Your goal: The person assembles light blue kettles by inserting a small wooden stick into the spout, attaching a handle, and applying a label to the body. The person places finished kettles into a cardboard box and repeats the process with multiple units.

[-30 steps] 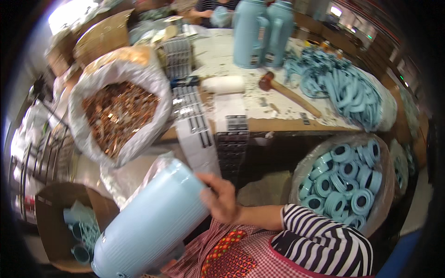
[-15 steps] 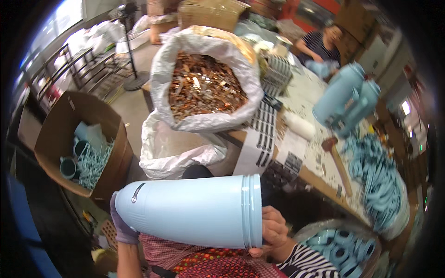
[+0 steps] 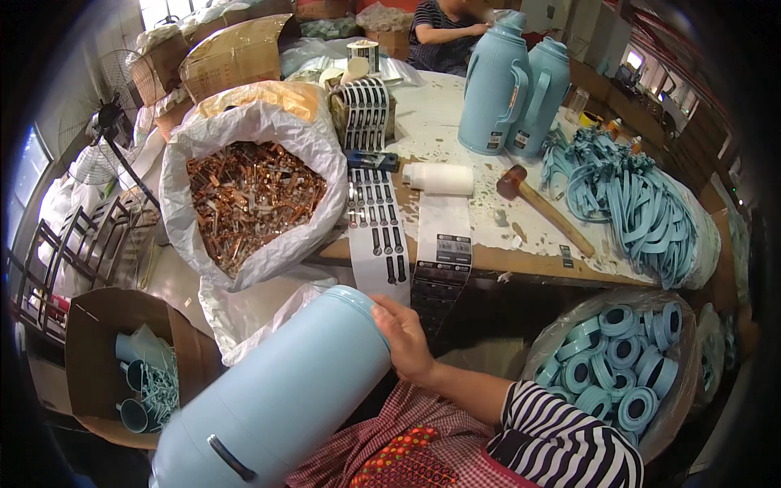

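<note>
A large light-blue flask shell (image 3: 277, 398) lies slanted across my lap, with its base end low at the left and its upper end raised toward the table. My right hand (image 3: 404, 340), on a striped-sleeved arm, grips the rim of that upper end. A small dark handle slot shows on the shell near the bottom edge. My left hand is out of sight, either under the shell or out of frame.
The worn table (image 3: 521, 260) holds label strips (image 3: 376, 220), a white roll (image 3: 439, 179), a wooden mallet (image 3: 543, 207), two assembled blue flasks (image 3: 496, 85) and piled blue handles (image 3: 634, 203). A sack of copper-coloured parts (image 3: 252, 195) stands at the left, a bag of blue rings (image 3: 622, 366) at the right, and a cardboard box (image 3: 98, 325) at the lower left. Another person (image 3: 443, 32) sits opposite.
The shell has gone from lying level to slanting, its rim end now up by the table. My left hand, seen at its base end half a second ago, no longer shows.
</note>
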### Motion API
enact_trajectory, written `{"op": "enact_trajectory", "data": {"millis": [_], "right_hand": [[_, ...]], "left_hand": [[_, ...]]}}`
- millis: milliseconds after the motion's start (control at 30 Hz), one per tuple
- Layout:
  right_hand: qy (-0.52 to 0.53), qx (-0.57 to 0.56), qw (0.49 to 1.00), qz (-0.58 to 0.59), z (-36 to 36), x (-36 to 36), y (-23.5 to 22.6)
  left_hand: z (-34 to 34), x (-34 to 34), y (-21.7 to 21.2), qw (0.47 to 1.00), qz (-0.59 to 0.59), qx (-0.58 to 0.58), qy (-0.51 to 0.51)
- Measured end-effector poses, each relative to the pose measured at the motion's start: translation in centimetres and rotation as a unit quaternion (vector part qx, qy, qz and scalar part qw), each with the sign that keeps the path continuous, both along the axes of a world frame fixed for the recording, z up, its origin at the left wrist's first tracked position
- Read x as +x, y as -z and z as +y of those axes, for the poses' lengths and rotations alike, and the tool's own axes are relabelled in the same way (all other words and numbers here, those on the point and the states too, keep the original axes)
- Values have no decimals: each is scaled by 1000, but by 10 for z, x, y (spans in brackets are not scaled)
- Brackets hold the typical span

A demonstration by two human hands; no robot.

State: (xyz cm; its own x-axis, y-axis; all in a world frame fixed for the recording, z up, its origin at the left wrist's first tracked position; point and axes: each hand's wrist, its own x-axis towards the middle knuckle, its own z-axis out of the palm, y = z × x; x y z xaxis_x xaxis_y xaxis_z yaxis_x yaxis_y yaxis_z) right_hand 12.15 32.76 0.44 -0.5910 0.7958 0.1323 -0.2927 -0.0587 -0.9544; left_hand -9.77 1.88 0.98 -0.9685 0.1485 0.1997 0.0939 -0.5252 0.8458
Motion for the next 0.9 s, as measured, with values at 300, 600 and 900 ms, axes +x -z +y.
{"op": "enact_trajectory", "data": {"millis": [300, 600, 900], "right_hand": [[-183, 98, 975, 85, 34, 7, -21], [-113, 183, 974, 77, 24, 13, -14], [-92, 289, 952, 50, 10, 10, -30]], "left_hand": [[5, 3, 52, 962, -148, 90, 213], [9, 1, 67, 972, -173, 21, 156], [6, -12, 60, 958, -218, 49, 179]]}}
